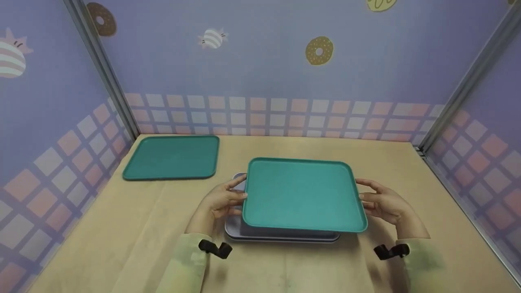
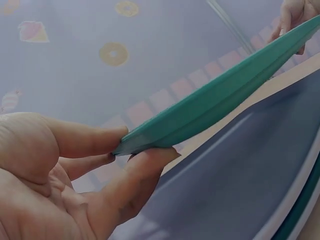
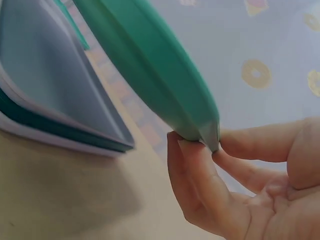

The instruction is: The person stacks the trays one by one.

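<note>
A green tray (image 1: 305, 195) is held up between both hands, above a stack of trays. My left hand (image 1: 223, 198) pinches its left edge; the left wrist view has thumb and fingers on opposite faces of the rim. At the right edge, my right hand (image 1: 382, 200) pinches the tray likewise, as the right wrist view confirms. Beneath it lies a pale lilac-grey tray (image 1: 234, 228), mostly hidden in the head view. The right wrist view gives the stack's layers: the lilac-grey tray (image 3: 45, 55) on top, a dark green tray (image 3: 65, 132) under it, and another pale rim at the bottom.
Another green tray (image 1: 173, 158) lies flat at the table's back left. The beige table (image 1: 122, 236) is bounded by patterned walls (image 1: 260, 73) at the back and both sides, with metal posts (image 1: 108, 77) in the corners.
</note>
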`<action>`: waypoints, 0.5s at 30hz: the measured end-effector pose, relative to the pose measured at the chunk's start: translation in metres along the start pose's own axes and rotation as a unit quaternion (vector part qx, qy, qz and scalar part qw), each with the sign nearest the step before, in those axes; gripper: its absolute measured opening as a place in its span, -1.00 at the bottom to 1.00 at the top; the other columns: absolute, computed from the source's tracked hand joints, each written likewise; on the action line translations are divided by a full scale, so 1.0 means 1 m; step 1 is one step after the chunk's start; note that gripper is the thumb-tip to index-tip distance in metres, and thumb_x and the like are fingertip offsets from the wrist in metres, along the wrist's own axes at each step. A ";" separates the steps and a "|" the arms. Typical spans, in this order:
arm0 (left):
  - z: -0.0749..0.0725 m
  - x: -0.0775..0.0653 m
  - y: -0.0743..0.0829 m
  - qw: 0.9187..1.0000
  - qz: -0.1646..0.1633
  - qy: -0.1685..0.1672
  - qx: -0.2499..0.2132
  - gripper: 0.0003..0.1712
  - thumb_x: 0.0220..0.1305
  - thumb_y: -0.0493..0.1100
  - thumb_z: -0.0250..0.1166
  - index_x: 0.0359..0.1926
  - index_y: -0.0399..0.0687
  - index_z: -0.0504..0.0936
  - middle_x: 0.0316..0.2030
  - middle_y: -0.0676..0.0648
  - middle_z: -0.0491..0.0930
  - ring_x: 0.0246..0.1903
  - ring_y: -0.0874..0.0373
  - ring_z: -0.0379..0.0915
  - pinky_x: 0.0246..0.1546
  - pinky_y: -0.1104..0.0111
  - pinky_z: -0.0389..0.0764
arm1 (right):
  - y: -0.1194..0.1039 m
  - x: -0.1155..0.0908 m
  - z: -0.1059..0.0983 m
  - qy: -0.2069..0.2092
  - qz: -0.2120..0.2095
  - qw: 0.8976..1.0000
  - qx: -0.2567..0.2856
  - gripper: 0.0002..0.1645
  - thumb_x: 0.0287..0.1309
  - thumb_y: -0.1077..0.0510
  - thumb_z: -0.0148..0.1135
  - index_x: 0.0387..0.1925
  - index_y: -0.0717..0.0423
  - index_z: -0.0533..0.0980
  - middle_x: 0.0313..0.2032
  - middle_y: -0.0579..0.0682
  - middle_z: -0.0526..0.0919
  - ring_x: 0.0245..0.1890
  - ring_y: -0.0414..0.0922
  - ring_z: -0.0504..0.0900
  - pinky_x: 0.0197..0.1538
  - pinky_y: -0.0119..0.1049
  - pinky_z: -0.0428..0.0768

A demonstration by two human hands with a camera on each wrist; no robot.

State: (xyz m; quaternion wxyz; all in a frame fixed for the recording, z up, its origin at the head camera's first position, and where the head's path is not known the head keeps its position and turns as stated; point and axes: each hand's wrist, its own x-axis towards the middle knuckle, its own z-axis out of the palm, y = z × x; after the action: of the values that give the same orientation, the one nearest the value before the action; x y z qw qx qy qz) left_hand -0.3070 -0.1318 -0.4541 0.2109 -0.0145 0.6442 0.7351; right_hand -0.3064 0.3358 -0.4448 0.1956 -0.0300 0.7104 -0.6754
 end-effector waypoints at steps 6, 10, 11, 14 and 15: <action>-0.018 -0.008 -0.002 0.999 0.012 0.021 0.036 -0.15 0.39 -0.39 0.26 0.61 0.08 0.18 -0.09 -0.06 0.60 -0.21 0.18 0.64 -0.25 0.29 0.74 | 0.008 0.009 0.022 0.007 0.000 1.000 0.000 -0.09 0.43 0.21 0.23 0.61 0.10 -0.02 -0.13 -0.12 0.77 -0.11 -0.17 0.79 0.00 -0.27 0.75; -0.023 -0.010 -0.003 0.998 0.018 0.043 0.047 -0.17 0.38 -0.41 0.26 0.59 0.04 0.22 -0.09 -0.11 0.54 -0.24 0.17 0.61 -0.19 0.30 0.70 | 0.012 0.013 0.033 0.011 -0.005 1.000 -0.003 -0.12 0.45 0.25 0.18 0.62 0.11 -0.02 -0.09 -0.07 0.72 -0.12 -0.17 0.78 -0.01 -0.27 0.75; -0.024 -0.011 -0.003 0.997 0.018 0.050 0.049 -0.18 0.38 -0.42 0.25 0.58 0.03 0.24 -0.08 -0.12 0.51 -0.24 0.17 0.60 -0.17 0.29 0.69 | 0.013 0.014 0.035 0.016 -0.005 1.000 -0.004 -0.13 0.46 0.25 0.17 0.62 0.10 -0.01 -0.07 -0.05 0.69 -0.13 -0.17 0.78 -0.01 -0.27 0.75; -0.024 -0.011 -0.003 0.995 0.024 0.066 0.071 -0.21 0.39 -0.42 0.24 0.57 0.01 0.27 -0.05 -0.16 0.44 -0.27 0.16 0.59 -0.13 0.29 0.69 | 0.015 0.017 0.042 0.040 0.002 0.999 -0.018 -0.16 0.47 0.26 0.14 0.62 0.07 0.03 -0.02 0.02 0.59 -0.14 -0.18 0.77 -0.02 -0.27 0.74; -0.024 -0.011 -0.003 0.994 0.025 0.072 0.081 -0.22 0.40 -0.41 0.24 0.57 0.01 0.27 -0.05 -0.16 0.44 -0.27 0.17 0.59 -0.13 0.29 0.69 | 0.016 0.018 0.044 0.049 0.004 0.999 -0.022 -0.18 0.47 0.26 0.13 0.62 0.06 0.05 -0.01 0.03 0.56 -0.14 -0.18 0.76 -0.02 -0.28 0.73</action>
State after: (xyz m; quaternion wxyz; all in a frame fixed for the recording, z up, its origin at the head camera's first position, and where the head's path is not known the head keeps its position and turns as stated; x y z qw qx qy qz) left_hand -0.3020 -0.1572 -0.4572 0.1455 -0.0340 0.7156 0.6823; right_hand -0.3054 0.2901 -0.4650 0.1627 0.0012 0.7340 -0.6593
